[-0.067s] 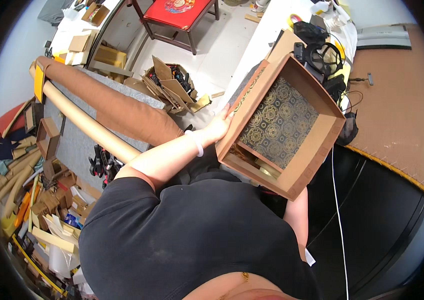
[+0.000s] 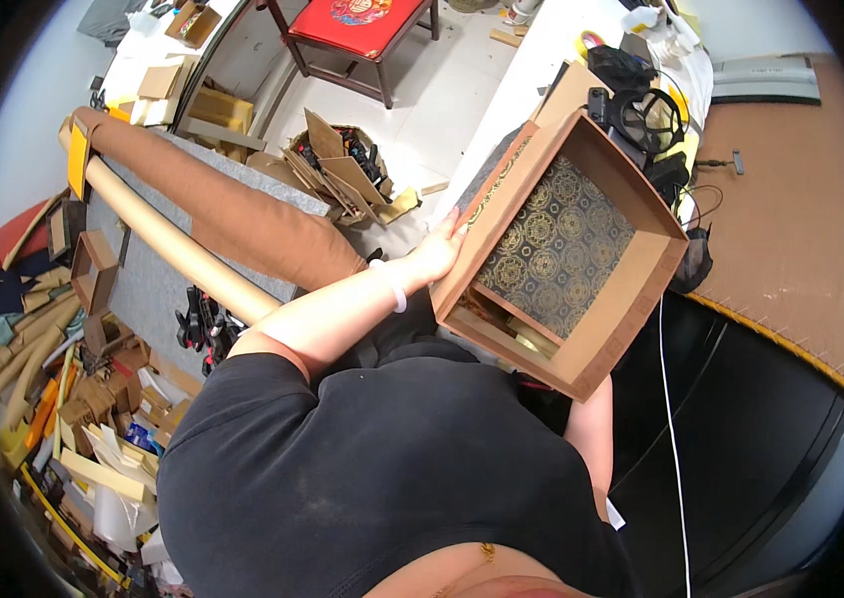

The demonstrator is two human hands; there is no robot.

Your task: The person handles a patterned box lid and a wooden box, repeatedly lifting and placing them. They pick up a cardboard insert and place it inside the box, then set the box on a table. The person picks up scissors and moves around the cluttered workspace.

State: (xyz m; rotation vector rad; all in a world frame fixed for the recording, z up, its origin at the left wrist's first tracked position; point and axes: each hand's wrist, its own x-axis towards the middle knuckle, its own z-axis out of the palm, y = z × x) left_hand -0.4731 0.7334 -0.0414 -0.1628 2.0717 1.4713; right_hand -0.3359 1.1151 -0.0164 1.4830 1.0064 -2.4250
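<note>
Below the grip, one dark T-shirt (image 2: 372, 448) takes up the most room, cut off at the lower edge. Right of the grip spread one black surface (image 2: 741, 399) and, farther out, one brown board (image 2: 781, 199), both cut short by the dark rim. Left of the grip is one grey-topped table (image 2: 143, 289); across it run one brown roll (image 2: 233, 199) and one tan tube (image 2: 183, 244), their near ends hidden behind the left arm (image 2: 312, 314). Past that table, a heap of scraps (image 2: 93, 409) is too jumbled to count.

Directly at the grip, reaching to its right, is one open box (image 2: 621, 269), tilted, its hollow turned to view, with one dark, gold-patterned panel (image 2: 562, 239) inside. Something pale shows through a gap at its near end, too little to name. The left hand (image 2: 437, 249) is closed on the box's left wall, some of its fingers out of sight. One right forearm (image 2: 593, 439) goes up behind the box; the right hand is hidden, so I cannot tell its grip.

Well above the grip stands one red-seated chair (image 2: 342, 25), cut off by the upper edge, and nearer, one carton of cardboard pieces (image 2: 327, 184) with dark contents hard to make out. Smallest are one white cord (image 2: 676, 448) right of the grip and one pale bracelet (image 2: 399, 289) on the wrist just below it.
</note>
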